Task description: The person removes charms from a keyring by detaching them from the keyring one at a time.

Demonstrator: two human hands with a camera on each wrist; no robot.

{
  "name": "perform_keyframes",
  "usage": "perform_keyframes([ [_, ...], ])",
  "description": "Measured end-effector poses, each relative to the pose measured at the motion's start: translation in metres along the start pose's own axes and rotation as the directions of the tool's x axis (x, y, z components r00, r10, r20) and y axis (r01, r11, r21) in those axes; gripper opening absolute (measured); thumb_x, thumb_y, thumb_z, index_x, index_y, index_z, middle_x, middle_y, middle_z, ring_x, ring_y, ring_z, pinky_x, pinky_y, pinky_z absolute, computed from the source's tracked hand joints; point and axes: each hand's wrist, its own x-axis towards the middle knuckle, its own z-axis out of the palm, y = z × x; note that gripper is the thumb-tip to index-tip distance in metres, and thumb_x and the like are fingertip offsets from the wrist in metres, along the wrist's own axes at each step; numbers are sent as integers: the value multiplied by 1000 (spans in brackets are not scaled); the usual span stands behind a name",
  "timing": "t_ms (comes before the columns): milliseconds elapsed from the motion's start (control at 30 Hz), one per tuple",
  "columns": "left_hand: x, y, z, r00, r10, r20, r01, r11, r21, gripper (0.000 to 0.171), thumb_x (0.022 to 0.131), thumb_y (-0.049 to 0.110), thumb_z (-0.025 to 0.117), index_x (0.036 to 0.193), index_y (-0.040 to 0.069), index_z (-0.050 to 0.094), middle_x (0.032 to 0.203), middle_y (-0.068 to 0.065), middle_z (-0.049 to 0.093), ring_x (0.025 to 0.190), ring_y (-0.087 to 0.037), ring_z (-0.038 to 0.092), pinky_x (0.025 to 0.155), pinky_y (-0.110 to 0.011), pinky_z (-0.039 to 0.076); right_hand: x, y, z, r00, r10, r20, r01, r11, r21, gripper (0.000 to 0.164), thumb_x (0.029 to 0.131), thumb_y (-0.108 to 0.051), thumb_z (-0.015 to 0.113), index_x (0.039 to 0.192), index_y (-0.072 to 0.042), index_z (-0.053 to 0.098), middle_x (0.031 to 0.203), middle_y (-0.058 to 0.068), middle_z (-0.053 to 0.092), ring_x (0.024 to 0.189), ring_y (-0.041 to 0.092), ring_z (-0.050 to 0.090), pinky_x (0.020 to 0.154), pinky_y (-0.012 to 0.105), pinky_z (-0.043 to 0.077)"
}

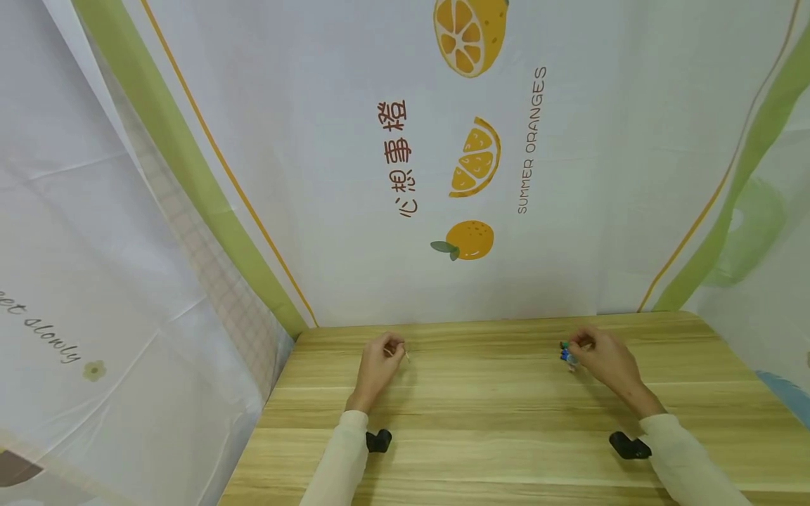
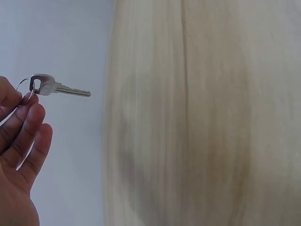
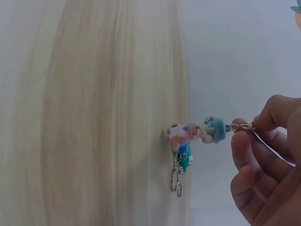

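Note:
A silver key (image 2: 47,85) hangs from a thin metal key ring (image 2: 33,94), which my left hand (image 1: 380,358) pinches between thumb and fingertips above the far left of the table. The head view shows the key only as a pale sliver by the fingers. At the far right, my right hand (image 1: 604,358) pinches the chain (image 3: 241,126) of a small figurine keychain (image 3: 207,131). The figurine has a teal top and pinkish lower part, and dangles below the fingers. Just behind it are blue and green keychains (image 3: 185,160) with metal rings (image 3: 174,179), partly hidden by the figurine.
Both hands are over a wood-grain table (image 1: 481,400). A white curtain (image 1: 342,267) printed with oranges rises behind its far edge. A black device (image 1: 378,441) sits by the left sleeve, another black device (image 1: 628,446) by the right sleeve.

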Motion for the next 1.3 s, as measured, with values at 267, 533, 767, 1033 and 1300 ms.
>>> perform_keyframes([
  [267,-7,-6,-3,997,-77,12,77,997,-16,12,101,3,68,108,-3,75,92,-7,75,81,-14,68,72,-23,56,-3,7,-1,999,31,-8,-31,1000,-6,23,102,-18,67,116,-2,74,108,16,77,82,19,71,61,29,52],
  [533,-12,-16,-3,985,-171,1,171,985,-9,13,101,5,68,110,-1,75,94,-6,73,85,-16,67,76,-25,56,-7,19,-4,999,49,-8,-49,999,-5,26,103,-22,67,119,-2,73,112,21,76,79,17,69,55,30,50],
  [767,-14,-23,-5,978,-208,9,208,978,-26,15,101,5,67,111,-1,75,95,-8,74,86,-17,67,73,-25,56,-8,31,-7,999,49,-22,-49,998,-30,26,104,-25,68,118,-4,74,110,18,77,81,18,69,58,29,49],
  [1033,-17,-30,-9,972,-235,-3,235,972,-19,12,101,4,66,108,0,75,97,-10,75,86,-17,67,72,-22,54,-11,41,-9,997,68,-49,-69,997,-38,22,102,-23,68,113,-5,75,105,15,76,81,17,68,60,30,48],
  [1300,-21,-37,-14,959,-284,12,284,959,1,14,101,4,66,110,-4,73,101,-13,76,92,-22,70,77,-28,59,-14,53,-11,994,92,-51,-95,994,-60,19,104,-23,67,111,-7,74,105,14,76,82,18,68,62,30,46],
])
